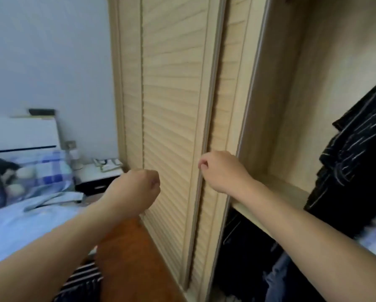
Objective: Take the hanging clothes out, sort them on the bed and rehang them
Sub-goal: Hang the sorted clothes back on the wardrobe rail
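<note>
beside the bed (12,232) the wardrobe (287,105) is opened; dark clothes (357,149) are not yet taken. left hand (137,188) and right hand (222,171) are clenched, nothing is held.

1. You face a light wooden wardrobe (280,105) with louvred sliding doors (174,105), pushed left so its right side stands open.
2. Left of it you have a plain pale wall (47,51).
3. A white nightstand (100,173) with a dark drawer front sits in the corner, beside the wardrobe.
4. Reddish-brown wooden floor (130,258) runs along the wardrobe's foot.
5. Soft, even light fills the room.
</note>
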Demonstrator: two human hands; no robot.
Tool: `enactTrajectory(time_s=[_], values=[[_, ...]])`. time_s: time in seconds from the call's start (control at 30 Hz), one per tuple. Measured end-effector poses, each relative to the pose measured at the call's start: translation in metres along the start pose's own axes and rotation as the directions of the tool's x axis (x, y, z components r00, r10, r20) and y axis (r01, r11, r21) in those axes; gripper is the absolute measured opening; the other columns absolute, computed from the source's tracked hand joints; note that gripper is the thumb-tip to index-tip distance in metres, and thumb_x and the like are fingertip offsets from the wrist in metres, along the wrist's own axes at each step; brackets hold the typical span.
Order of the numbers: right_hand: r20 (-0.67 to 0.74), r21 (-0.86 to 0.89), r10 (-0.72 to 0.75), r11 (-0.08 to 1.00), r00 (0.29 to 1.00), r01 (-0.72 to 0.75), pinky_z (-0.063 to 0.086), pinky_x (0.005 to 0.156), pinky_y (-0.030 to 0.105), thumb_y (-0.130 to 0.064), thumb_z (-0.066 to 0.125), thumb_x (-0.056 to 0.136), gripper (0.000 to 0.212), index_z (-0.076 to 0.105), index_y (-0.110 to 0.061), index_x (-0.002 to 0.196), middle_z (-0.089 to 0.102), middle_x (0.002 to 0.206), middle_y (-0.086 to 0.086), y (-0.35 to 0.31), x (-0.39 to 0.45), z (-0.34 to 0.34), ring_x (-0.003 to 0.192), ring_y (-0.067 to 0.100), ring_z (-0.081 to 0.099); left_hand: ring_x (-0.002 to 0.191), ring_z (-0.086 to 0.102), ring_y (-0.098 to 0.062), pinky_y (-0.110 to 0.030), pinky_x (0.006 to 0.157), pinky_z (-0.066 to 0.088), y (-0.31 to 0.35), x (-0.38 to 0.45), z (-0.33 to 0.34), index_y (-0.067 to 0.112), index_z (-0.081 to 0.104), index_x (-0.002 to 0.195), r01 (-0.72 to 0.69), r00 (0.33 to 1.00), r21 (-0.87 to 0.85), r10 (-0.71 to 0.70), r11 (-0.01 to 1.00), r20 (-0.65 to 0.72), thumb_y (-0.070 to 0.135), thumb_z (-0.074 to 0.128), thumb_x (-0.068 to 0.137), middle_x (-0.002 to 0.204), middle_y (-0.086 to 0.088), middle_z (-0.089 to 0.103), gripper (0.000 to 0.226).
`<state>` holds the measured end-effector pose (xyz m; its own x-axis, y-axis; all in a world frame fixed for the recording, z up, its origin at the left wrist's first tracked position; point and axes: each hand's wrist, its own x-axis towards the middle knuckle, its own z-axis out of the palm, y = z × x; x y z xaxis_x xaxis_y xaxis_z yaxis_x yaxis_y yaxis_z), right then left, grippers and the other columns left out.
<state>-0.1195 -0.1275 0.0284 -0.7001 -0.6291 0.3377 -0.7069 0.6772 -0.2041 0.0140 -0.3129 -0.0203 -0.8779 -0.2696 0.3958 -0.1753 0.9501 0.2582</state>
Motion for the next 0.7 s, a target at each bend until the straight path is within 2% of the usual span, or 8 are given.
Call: enactTrajectory(time_s=[0.1, 0.17, 0.23, 0.33, 0.47, 0.53, 0.6, 0.7], values=[[0.166, 0.122, -0.117, 0.988, 0.979, 0.097, 0.052, 0.077, 0.032, -0.025, 0.044, 0.096, 0.031, 0.075, -0.028, 0.100, 0.072, 0.103, 0.000, -0.077, -0.039, 0.083, 0.090, 0.025, 0.066, 0.079, 0.064, -0.021, -0.035, 0.070, 0.051, -0.062, -0.115, 0.032, 0.024, 0.058, 0.076, 0.227, 0.971, -0.077, -0.219, 0.971, 0.094, 0.029, 0.051, 0.091, 0.076, 0.004, 0.064, 0.017], [0.301, 0.215, -0.187, 0.969, 0.935, 0.125, 0.044, 0.072, 0.027, -0.024, 0.046, 0.097, 0.029, 0.074, -0.030, 0.098, 0.072, 0.101, -0.005, -0.131, -0.076, 0.144, 0.085, 0.019, 0.063, 0.079, 0.064, -0.023, -0.036, 0.068, 0.049, -0.105, -0.200, 0.058, 0.026, 0.051, 0.067, 0.403, 0.901, -0.081, -0.379, 0.912, 0.210, 0.030, 0.049, 0.088, 0.074, 0.001, 0.064, 0.022], [0.421, 0.292, -0.213, 0.952, 0.882, 0.091, 0.049, 0.078, 0.029, -0.024, 0.049, 0.095, 0.025, 0.073, -0.031, 0.094, 0.073, 0.103, -0.004, -0.179, -0.119, 0.208, 0.092, 0.019, 0.065, 0.081, 0.064, -0.026, -0.036, 0.068, 0.046, -0.145, -0.294, 0.081, 0.027, 0.045, 0.065, 0.569, 0.795, -0.093, -0.518, 0.817, 0.318, 0.032, 0.045, 0.087, 0.078, -0.001, 0.066, 0.023], [0.605, 0.348, -0.276, 0.935, 0.747, 0.065, 0.049, 0.081, 0.029, -0.021, 0.049, 0.097, 0.026, 0.074, -0.029, 0.096, 0.073, 0.107, -0.003, -0.263, -0.190, 0.295, 0.102, 0.021, 0.065, 0.077, 0.060, -0.025, -0.034, 0.066, 0.042, -0.195, -0.446, 0.085, 0.019, 0.052, 0.075, 0.805, 0.542, -0.028, -0.715, 0.593, 0.442, 0.030, 0.044, 0.090, 0.074, 0.000, 0.061, 0.020], [0.716, 0.322, -0.205, 0.945, 0.668, -0.055, 0.043, 0.063, 0.031, -0.018, 0.047, 0.099, 0.027, 0.073, -0.024, 0.097, 0.068, 0.084, -0.006, -0.365, -0.269, 0.381, 0.082, 0.024, 0.065, 0.067, 0.060, -0.018, -0.036, 0.064, 0.047, -0.270, -0.614, 0.071, 0.014, 0.058, 0.082, 0.928, 0.311, 0.037, -0.825, 0.371, 0.472, 0.026, 0.047, 0.090, 0.068, 0.000, 0.059, 0.018], [0.779, 0.284, -0.166, 0.953, 0.604, -0.105, 0.045, 0.065, 0.032, -0.019, 0.046, 0.102, 0.027, 0.072, -0.022, 0.101, 0.068, 0.090, -0.004, -0.410, -0.309, 0.412, 0.083, 0.024, 0.064, 0.067, 0.062, -0.017, -0.033, 0.062, 0.047, -0.306, -0.680, 0.064, 0.016, 0.060, 0.078, 0.963, 0.187, 0.074, -0.836, 0.261, 0.516, 0.025, 0.051, 0.090, 0.064, 0.003, 0.058, 0.018], [0.837, 0.253, -0.147, 0.958, 0.527, -0.136, 0.050, 0.075, 0.032, -0.019, 0.046, 0.102, 0.026, 0.071, -0.021, 0.105, 0.069, 0.103, -0.003, -0.447, -0.350, 0.431, 0.090, 0.020, 0.063, 0.070, 0.063, -0.020, -0.033, 0.064, 0.050, -0.330, -0.729, 0.061, 0.018, 0.057, 0.069, 0.985, 0.128, 0.031, -0.827, 0.172, 0.547, 0.024, 0.055, 0.091, 0.063, 0.005, 0.058, 0.022], [0.868, 0.232, -0.104, 0.950, 0.485, -0.211, 0.054, 0.080, 0.035, -0.020, 0.046, 0.102, 0.023, 0.067, -0.025, 0.109, 0.067, 0.109, -0.004, -0.482, -0.393, 0.454, 0.093, 0.016, 0.064, 0.062, 0.057, -0.020, -0.027, 0.058, 0.046, -0.358, -0.767, 0.061, 0.014, 0.060, 0.068, 0.992, -0.004, -0.095, -0.772, -0.084, 0.636, 0.015, 0.059, 0.087, 0.065, -0.003, 0.061, 0.019]])
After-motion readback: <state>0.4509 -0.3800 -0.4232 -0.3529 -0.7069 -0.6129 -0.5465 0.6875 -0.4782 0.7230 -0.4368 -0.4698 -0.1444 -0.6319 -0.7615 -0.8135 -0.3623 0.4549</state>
